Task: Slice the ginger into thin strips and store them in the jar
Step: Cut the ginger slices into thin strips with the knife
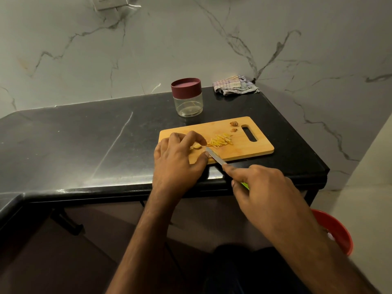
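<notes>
Left hand (180, 153) pinches the ginger (196, 146) on the cutting board (244, 145) near the worktop's front edge; right hand (265, 187) grips the knife (214, 156), blade just right of the fingers, angled toward the piece.

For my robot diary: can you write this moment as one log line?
left hand pinches ginger piece | right hand holds knife | strips on board | jar lidded

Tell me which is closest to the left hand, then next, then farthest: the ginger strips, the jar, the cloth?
From the left hand:
1. Ginger strips, just to its right on the board.
2. Jar, behind the board, lid on.
3. Cloth, far back right corner of the counter.
</notes>
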